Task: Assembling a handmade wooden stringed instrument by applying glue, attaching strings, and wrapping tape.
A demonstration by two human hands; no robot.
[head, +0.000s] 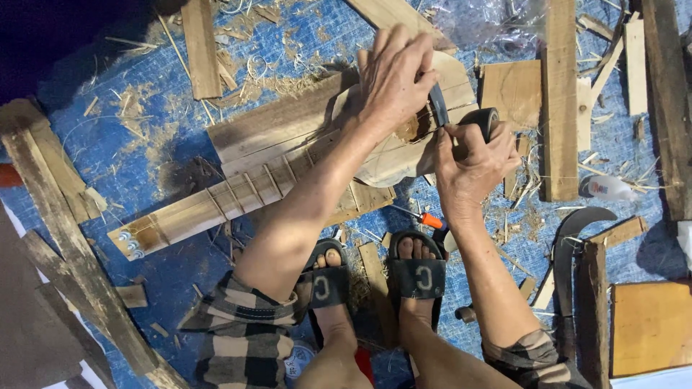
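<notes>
On a blue tarp [144, 79] spread over the floor, near the top centre of the view, lies an unfinished wooden stringed instrument [288, 162]: a pale, rounded body of rough-cut wood with a long flat neck crossed by thin frets, running down to the left and ending in small metal pegs. The left hand [393, 75] presses flat on the body, fingers spread and gripping nothing. The right hand [472, 162] has its fingers pinched closed around a roll of black tape [484, 119], with a dark strip [437, 108] drawn from it over the body's edge. Curly wood shavings and splinters litter the tarp. Rough planks [559, 101] lie all around (some crowding the right side), with a curved blade [569, 238] and a small white glue bottle [605, 187] to the right. An orange-handled screwdriver [425, 218] rests just above the person's sandalled feet [414, 270].
</notes>
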